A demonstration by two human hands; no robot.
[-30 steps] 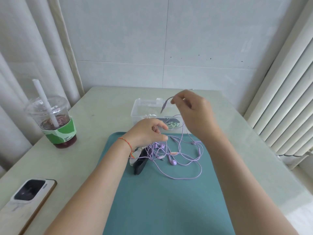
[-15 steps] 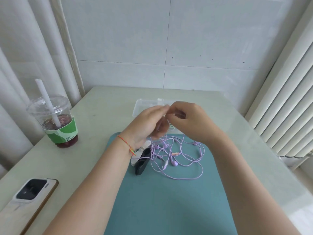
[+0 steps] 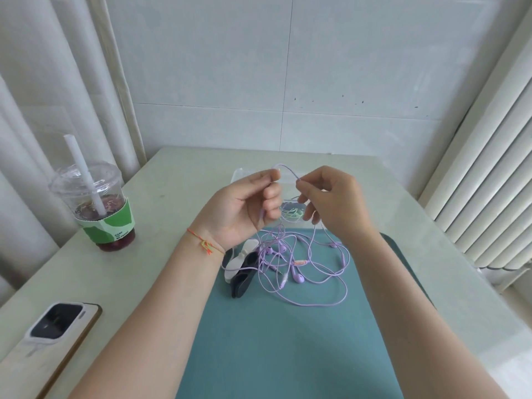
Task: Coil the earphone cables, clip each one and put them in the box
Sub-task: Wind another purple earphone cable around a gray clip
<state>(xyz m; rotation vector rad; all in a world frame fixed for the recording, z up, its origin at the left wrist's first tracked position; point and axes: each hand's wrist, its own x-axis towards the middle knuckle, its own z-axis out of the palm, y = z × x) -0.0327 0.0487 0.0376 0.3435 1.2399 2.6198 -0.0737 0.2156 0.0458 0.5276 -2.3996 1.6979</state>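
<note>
Both hands up: left hand (image 3: 244, 208) and right hand (image 3: 334, 203) pinching purple earphone cable (image 3: 312, 286) above teal mat (image 3: 288, 341), near clear box (image 3: 240, 175).

clear box (image 3: 241, 174) mostly hidden behind both hands, its contents indistinct, phone (image 3: 49, 338) cut off at left edge

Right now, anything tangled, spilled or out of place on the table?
Only the purple earphone cable: it lies in a loose tangle on the teal mat, one strand pinched between the left hand and right hand. The iced drink cup stands upright, nothing spilled.
</note>
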